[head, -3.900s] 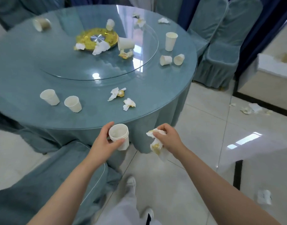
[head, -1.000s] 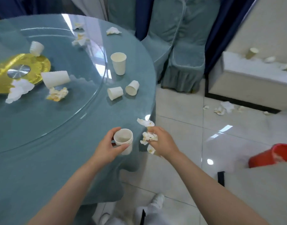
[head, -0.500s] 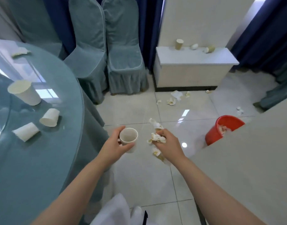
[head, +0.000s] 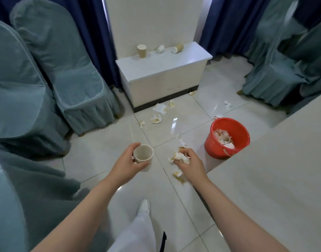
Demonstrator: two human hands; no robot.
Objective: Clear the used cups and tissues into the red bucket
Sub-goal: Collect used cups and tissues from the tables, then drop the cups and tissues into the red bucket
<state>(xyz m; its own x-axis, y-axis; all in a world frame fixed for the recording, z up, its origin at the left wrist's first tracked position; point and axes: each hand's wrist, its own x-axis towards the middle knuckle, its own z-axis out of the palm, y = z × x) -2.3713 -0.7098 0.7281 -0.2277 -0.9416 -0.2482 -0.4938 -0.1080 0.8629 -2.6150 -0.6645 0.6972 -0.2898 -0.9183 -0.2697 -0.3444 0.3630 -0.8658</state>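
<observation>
Head view:
Left hand [head: 128, 165]: fingers curled round a white paper cup [head: 143, 155], mouth up.
Right hand [head: 189, 165]: clenched on crumpled tissues [head: 179, 156], stained yellow.
Red bucket [head: 213, 142]: on the floor at 2 o'clock from the hands, holding cups and tissues.
Cabinet [head: 165, 70]: 12 o'clock, three cups on top.

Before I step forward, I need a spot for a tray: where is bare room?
Bare: cabinet top in front of the cups, and floor tiles between chairs and bucket. Crowded: tissues litter the floor by the cabinet's base.
</observation>
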